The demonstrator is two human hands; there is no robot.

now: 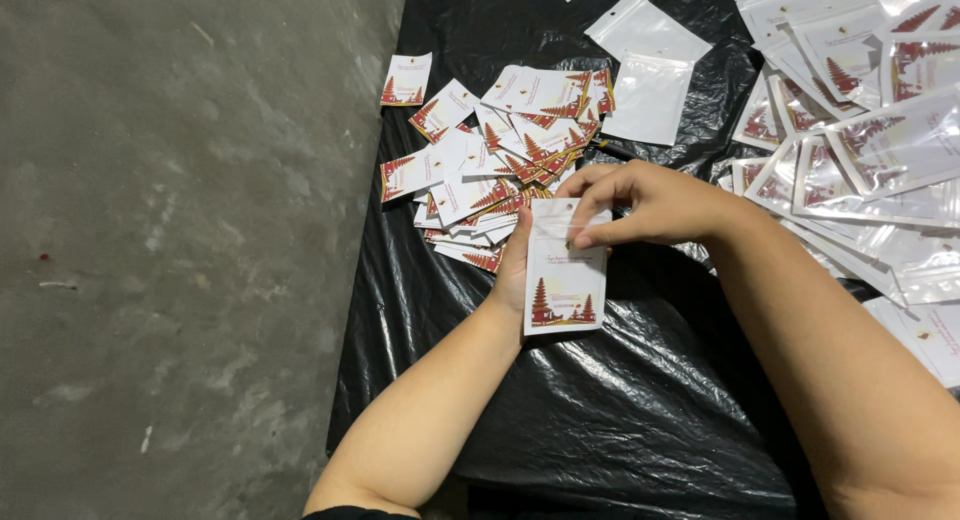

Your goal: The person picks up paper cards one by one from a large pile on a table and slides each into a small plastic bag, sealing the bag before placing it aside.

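Centrally, left hand (515,270): closed behind and under a clear zip pouch (566,268), thumb up its left edge, most fingers hidden by the pouch. Right hand (640,202): fingers pinched shut on the pouch's top strip, thumb and forefinger meeting at the upper right corner.

Pouch: upright in the grip, long axis running away from the body, a white card with red tree print inside; mouth at the far end, directly under the right fingertips, so right hand nearer the opening, left nearer the base. Whether the seal is pressed closed: not clear.

Beyond and left of the pouch: loose cards (490,165), same red tree print, heaped and overlapping; one stray card (406,80) at the far left edge of the heap.
Beyond the pouch, slightly right: two empty pouches (648,65), flat.
Right of the pouch: filled pouches (880,140), piled, cut off by the frame edge, count not readable.
Under the pouch and all else: black plastic sheet (620,410), crumpled.
Left of the sheet: bare concrete floor (170,250).

Both forearms partly cut off at the bottom edge.
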